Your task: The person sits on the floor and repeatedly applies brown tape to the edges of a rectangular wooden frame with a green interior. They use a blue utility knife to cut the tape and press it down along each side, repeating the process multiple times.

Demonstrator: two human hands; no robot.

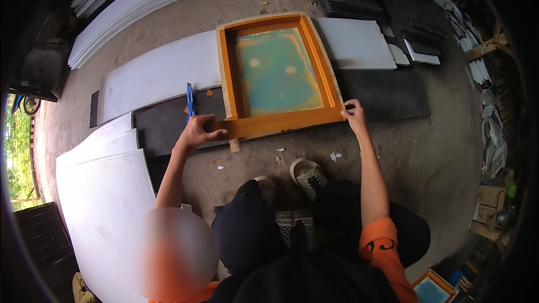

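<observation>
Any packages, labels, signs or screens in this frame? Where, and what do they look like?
No packages, labels, signs or display screens.
Printing screen frame: on the floor ahead, rectangular, orange wood with teal-yellow mesh; left hand and right hand on its near corners.
Second small orange frame: lower right, teal centre.

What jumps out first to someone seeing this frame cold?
The orange screen frame with its teal mesh lies flat on the ground at centre. The left hand grips its near-left corner and the right hand rests on its near-right corner. White sheets are stacked at lower left, and a blue tool lies on a dark board just left of the frame.
</observation>
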